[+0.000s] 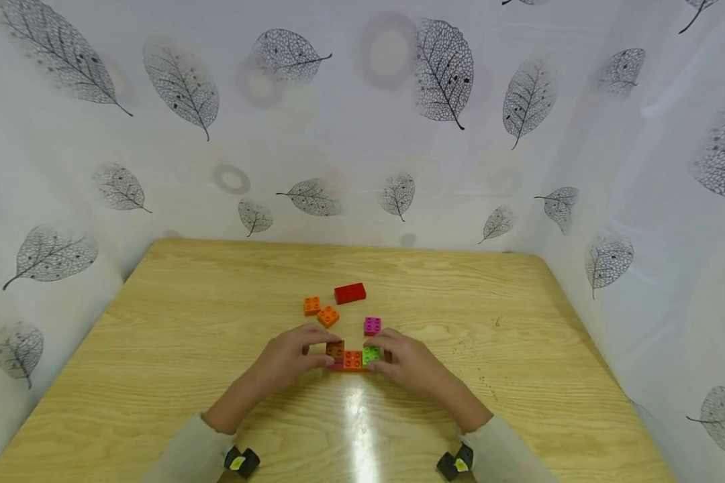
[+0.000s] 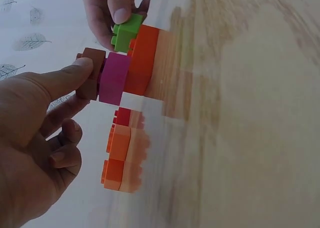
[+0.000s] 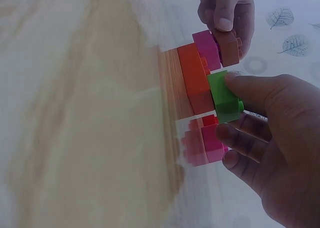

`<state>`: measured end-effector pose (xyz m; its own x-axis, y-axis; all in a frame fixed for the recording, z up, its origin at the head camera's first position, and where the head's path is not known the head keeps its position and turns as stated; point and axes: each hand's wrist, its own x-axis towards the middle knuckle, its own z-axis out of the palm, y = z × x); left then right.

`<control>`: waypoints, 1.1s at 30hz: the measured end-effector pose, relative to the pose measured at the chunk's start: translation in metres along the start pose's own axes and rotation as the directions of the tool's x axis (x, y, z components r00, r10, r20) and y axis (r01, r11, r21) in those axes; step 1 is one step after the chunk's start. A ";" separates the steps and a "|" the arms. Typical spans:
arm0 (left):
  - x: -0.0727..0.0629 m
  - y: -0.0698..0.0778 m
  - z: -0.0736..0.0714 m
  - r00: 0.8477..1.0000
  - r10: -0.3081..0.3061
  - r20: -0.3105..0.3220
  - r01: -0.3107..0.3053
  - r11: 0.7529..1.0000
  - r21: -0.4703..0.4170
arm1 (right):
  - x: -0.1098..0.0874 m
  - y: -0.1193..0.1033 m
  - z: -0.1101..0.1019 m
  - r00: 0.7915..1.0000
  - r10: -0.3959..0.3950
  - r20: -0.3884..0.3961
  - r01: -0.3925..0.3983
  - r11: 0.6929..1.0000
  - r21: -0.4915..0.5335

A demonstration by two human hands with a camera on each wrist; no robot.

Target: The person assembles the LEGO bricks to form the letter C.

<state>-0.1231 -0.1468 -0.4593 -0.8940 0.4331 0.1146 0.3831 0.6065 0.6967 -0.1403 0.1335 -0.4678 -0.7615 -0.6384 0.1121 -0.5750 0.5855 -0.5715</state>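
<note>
A small stack of bricks stands on the wooden table (image 1: 175,349). Its base is an orange brick (image 1: 352,360) (image 2: 142,60) (image 3: 192,82). A magenta brick (image 2: 115,77) (image 3: 206,48) sits on the base's left end, with a brown brick (image 1: 335,349) (image 2: 92,72) (image 3: 229,50) on top. My left hand (image 1: 326,349) (image 2: 75,75) pinches the brown brick, thumb on its side. On the base's right end sits a green brick (image 1: 371,354) (image 2: 126,32) (image 3: 222,95), pinched by my right hand (image 1: 379,350) (image 3: 235,105).
Loose bricks lie just behind the stack: two orange ones (image 1: 311,305) (image 1: 328,316) (image 2: 117,153), a red one (image 1: 350,293) (image 2: 122,116) (image 3: 210,120) and a magenta one (image 1: 372,326) (image 3: 207,145). Leaf-patterned curtains (image 1: 362,134) close off three sides of the table.
</note>
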 end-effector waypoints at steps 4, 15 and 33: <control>-0.001 0.000 0.000 1.000 0.002 -0.011 -0.002 1.000 0.007 | 0.001 0.000 0.000 1.000 0.004 0.007 -0.004 1.000 0.001; 0.001 0.000 0.000 1.000 -0.006 -0.022 0.008 0.998 0.067 | 0.001 0.001 0.000 1.000 0.020 0.010 -0.020 1.000 0.001; 0.003 -0.009 0.002 0.997 -0.043 0.059 0.047 0.996 -0.073 | 0.000 0.002 0.001 0.999 0.035 0.023 -0.036 0.999 0.029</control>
<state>-0.1285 -0.1503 -0.4666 -0.8944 0.4453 0.0427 0.3225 0.5757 0.7513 -0.1408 0.1340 -0.4699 -0.7740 -0.6290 0.0732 -0.5385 0.5929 -0.5988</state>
